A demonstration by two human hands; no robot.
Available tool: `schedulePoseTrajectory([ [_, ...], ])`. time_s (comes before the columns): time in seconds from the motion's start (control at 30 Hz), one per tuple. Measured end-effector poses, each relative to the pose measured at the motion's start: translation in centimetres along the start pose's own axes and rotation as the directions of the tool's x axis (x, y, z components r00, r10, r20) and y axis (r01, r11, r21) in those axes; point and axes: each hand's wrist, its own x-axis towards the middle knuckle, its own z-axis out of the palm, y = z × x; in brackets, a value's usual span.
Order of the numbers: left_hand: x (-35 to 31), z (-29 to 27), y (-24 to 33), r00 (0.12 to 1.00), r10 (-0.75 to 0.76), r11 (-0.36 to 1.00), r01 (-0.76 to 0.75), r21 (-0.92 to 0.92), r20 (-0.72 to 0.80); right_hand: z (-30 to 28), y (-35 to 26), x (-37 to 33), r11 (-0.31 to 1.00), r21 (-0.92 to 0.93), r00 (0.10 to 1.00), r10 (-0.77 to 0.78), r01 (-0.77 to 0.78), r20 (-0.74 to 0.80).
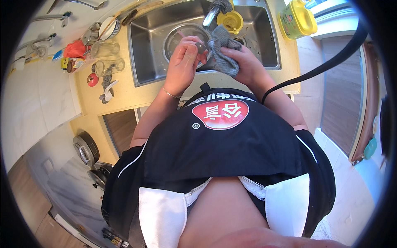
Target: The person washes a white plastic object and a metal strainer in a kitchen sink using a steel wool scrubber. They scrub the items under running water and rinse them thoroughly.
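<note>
Over the front of the steel sink, my left hand (186, 60) is closed, palm turned up. In its fingers sits a small utensil with a grey metallic end (200, 47); a thin pinkish tip (180, 33) sticks out on the far side of the hand. Its exact kind cannot be made out. My right hand (247, 64) grips a bunched grey knitted cloth (225, 53), which hangs down close beside the utensil's grey end. Beneath both hands a round metal basin (170, 40) lies in the sink, partly hidden by them.
The sink (142, 62) has a faucet (211, 15) at its back, beside a yellow strainer (230, 21). A yellow jug (295, 20) stands right of the sink. Left on the counter are glass jars (109, 66), a red lid (92, 79) and a white-handled peeler (110, 88).
</note>
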Motion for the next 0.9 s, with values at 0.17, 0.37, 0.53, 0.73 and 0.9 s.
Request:
schedulePoseTrajectory([
  [0.17,-0.3,-0.9,0.3,0.999,0.011,0.976,-0.019,0.215,0.041,1.3,-1.1,-0.2,1.000,0.000,0.999,-0.021,0.021,-0.040],
  [0.37,0.0,-0.5,0.7,0.958,0.177,0.597,-0.286,0.749,0.225,2.3,-1.1,0.3,0.918,-0.395,1.000,0.028,-0.031,-0.015],
  [0.53,-0.2,-0.9,0.6,0.935,0.271,0.553,-0.346,0.758,0.229,1.8,-0.3,0.4,0.948,-0.317,0.999,0.024,-0.010,0.037],
  [0.73,-0.7,0.1,-0.4,0.991,-0.042,0.999,0.040,-0.023,-0.128,1.2,0.1,0.1,0.982,-0.176,0.996,0.081,-0.075,0.027],
  [0.9,-0.5,0.0,0.2,0.999,-0.024,0.997,0.021,-0.080,-0.043,1.7,-1.2,-0.7,0.999,-0.027,0.999,0.031,-0.031,0.006],
])
